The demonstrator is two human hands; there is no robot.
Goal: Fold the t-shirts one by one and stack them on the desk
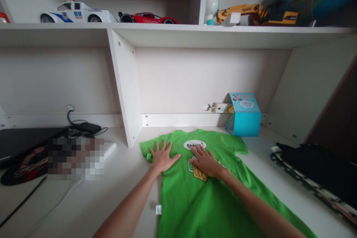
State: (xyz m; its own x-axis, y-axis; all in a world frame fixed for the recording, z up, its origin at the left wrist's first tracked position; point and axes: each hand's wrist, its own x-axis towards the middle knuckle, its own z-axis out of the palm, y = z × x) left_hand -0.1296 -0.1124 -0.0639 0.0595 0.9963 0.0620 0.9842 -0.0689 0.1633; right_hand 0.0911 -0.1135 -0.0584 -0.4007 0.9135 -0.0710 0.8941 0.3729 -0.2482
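Observation:
A bright green T-shirt (195,200) lies spread flat on the white desk (119,189), its collar end pointing away from me and a white and yellow print on its chest. My left hand (161,157) rests flat on the shirt's left shoulder area, fingers spread, open. My right hand (205,160) lies flat over the chest print, fingers stretched out, open. Neither hand holds anything.
A blue cardboard box (244,116) stands at the back behind the shirt, by a white power strip (221,108). Dark folded fabric (318,171) lies at the right. A black laptop (22,142), cables and a mouse pad sit left. Toy cars (78,12) and an excavator (256,14) fill the shelf above.

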